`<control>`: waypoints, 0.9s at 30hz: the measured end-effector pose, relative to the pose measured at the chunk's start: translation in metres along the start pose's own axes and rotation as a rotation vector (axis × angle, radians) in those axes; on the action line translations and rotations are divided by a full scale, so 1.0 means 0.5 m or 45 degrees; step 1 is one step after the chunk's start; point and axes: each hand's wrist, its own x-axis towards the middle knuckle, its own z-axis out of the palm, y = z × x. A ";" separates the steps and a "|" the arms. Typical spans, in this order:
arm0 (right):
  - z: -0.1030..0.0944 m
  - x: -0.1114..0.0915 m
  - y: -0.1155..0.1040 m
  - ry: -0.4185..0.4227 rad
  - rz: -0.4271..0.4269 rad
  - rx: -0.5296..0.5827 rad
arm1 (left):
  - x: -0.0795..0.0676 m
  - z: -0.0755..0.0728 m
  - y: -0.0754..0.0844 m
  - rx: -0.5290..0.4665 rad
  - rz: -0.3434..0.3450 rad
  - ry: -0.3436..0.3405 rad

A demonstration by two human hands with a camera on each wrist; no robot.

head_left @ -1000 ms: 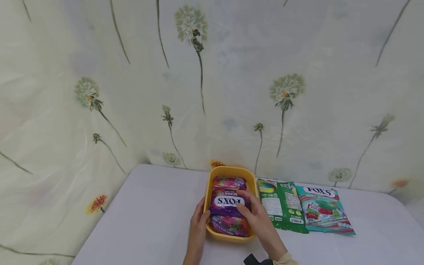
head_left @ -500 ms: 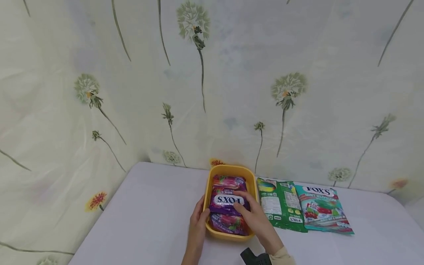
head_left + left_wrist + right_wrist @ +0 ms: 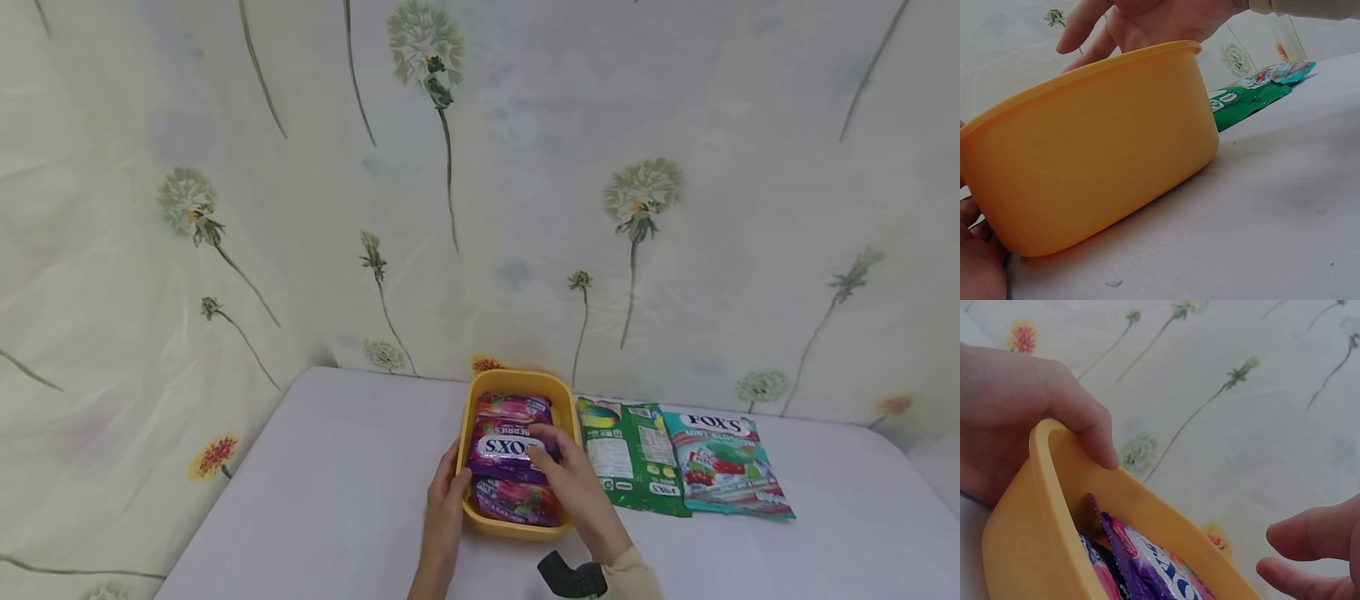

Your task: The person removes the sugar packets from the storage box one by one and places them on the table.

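Head view: left hand (image 3: 445,498) grips the yellow tub (image 3: 516,530); right hand (image 3: 573,477) holds thumb and finger apart, purple packet (image 3: 501,450) beneath, contact hard to judge.

yellow tub (image 3: 517,530), purple candy bags (image 3: 499,454), green packet (image 3: 633,458), teal packet (image 3: 729,467), pale dandelion-print backdrop (image 3: 517,208)

Left hand (image 3: 446,492) and right hand (image 3: 576,475), near side.
The left grips, thumb bent; the right slants toward the far left, thumb and forefinger apart.
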 end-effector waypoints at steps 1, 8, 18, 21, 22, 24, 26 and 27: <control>0.000 0.001 -0.001 0.000 -0.004 0.014 | 0.001 0.000 0.000 0.001 0.003 0.004; -0.001 0.005 0.001 0.002 -0.028 0.090 | 0.001 0.002 0.000 0.008 -0.012 0.014; -0.017 0.007 0.008 -0.065 0.002 0.336 | 0.000 0.004 0.001 0.024 -0.003 0.043; -0.019 0.009 0.010 -0.052 -0.014 0.413 | -0.001 0.003 0.000 0.026 0.003 0.049; -0.019 0.009 0.011 -0.048 -0.024 0.431 | -0.002 0.003 0.000 0.022 0.002 0.049; -0.020 0.009 0.013 -0.042 -0.051 0.458 | -0.002 0.003 0.000 0.022 0.001 0.048; -0.022 0.008 0.015 -0.042 -0.071 0.484 | -0.002 0.003 -0.001 0.017 0.002 0.042; -0.024 0.008 0.016 -0.046 -0.079 0.494 | -0.002 0.004 -0.001 0.014 0.002 0.038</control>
